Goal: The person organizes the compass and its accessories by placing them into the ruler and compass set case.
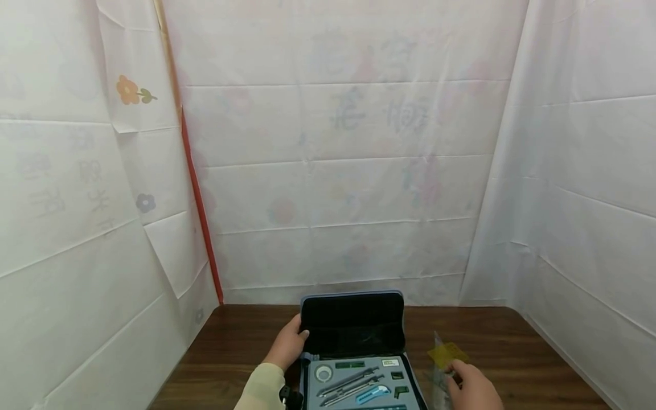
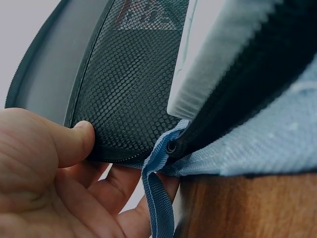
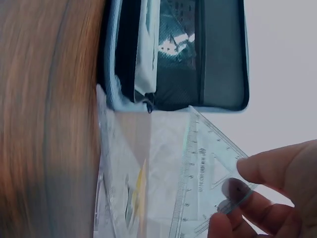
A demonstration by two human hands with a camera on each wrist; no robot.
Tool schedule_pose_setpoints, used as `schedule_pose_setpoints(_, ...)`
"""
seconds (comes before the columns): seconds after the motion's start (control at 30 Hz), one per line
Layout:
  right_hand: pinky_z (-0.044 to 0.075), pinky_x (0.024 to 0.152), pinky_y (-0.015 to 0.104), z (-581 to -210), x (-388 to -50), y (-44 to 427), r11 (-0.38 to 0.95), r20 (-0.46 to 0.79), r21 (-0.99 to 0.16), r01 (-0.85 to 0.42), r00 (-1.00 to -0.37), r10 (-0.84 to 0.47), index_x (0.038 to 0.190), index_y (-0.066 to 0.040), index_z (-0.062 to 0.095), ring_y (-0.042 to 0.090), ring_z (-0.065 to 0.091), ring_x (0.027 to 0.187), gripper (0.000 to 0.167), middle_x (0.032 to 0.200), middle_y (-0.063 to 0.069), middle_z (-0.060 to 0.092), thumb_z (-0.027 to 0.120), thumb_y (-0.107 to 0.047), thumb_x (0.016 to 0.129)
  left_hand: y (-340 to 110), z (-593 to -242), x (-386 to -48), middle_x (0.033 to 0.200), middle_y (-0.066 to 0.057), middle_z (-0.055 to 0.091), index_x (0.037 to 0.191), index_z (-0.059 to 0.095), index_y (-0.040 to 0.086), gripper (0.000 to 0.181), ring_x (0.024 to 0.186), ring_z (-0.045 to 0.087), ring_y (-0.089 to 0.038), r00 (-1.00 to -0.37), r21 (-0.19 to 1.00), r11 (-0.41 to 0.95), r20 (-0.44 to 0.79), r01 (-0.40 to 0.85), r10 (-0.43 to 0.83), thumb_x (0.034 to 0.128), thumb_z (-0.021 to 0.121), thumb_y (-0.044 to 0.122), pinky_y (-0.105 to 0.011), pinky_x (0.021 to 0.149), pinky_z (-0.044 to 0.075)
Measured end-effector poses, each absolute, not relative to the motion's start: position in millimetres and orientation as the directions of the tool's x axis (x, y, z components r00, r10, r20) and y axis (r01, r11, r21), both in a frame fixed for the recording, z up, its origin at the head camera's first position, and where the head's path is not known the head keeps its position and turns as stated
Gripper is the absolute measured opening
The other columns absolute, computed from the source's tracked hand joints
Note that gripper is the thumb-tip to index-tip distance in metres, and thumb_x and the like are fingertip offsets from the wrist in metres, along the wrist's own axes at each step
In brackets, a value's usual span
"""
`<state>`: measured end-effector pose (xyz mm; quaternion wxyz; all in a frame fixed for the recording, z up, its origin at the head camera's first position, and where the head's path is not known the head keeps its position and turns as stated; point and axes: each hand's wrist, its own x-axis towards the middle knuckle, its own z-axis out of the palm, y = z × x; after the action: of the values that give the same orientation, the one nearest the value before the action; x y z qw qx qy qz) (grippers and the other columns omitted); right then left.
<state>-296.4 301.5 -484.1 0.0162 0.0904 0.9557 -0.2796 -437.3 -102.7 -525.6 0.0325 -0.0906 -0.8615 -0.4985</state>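
A zippered pencil case (image 1: 353, 327) stands open on the table, its lid upright. My left hand (image 1: 288, 344) holds the lid's left edge, the thumb on the black mesh pocket (image 2: 124, 84) and the fingers behind it. A blue strap (image 2: 158, 173) hangs beside those fingers. To the right of the case, my right hand (image 1: 474, 387) pinches a clear set square (image 3: 205, 171) between thumb and fingers. Below the set square is clear plastic (image 3: 119, 163) with something yellow showing at it; its exact form is unclear. Another clear sheet shows inside the lid's mesh.
In the case's grey tray (image 1: 369, 373) lie a tape roll (image 1: 324, 373), metallic pens or compasses (image 1: 351, 384), a blue cutter (image 1: 373, 394) and small green pieces. A yellow translucent piece (image 1: 447, 354) is beyond my right hand. White sheets (image 1: 333, 193) enclose the wooden table (image 1: 246, 330).
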Motion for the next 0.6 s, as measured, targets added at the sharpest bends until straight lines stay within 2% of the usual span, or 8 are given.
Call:
schedule_pose_setpoints(0.37, 0.054, 0.071, 0.042, -477, -295, 280, 0.833, 0.037, -0.546, 0.093, -0.990, 0.135, 0.106, -0.009, 0.075, 0.017, 0.064, 0.081, 0.011, 0.094, 0.001, 0.069, 0.075, -0.012, 0.096, -105, -526, -436, 0.162, -0.019, 0.051, 0.161, 0.046, 0.013, 0.053, 0.151, 0.045, -0.046, -0.982, 0.865, 0.467, 0.139, 0.182, 0.125, 0.1093, 0.056, 0.010, -0.071, 0.115, 0.039)
schedule_pose_setpoints(0.6, 0.051, 0.070, 0.035, -473, -296, 261, 0.859, 0.168, -0.513, -0.007, -0.981, 0.093, 0.097, -0.015, 0.075, 0.010, 0.059, 0.080, 0.009, 0.089, -0.005, 0.067, 0.080, -0.010, 0.091, -103, -526, -435, 0.165, -0.020, 0.046, 0.164, 0.041, 0.012, 0.056, 0.154, 0.040, -0.047, -0.981, 0.871, 0.455, 0.136, 0.184, 0.136, 0.1098, 0.055, 0.011, -0.070, 0.118, 0.037)
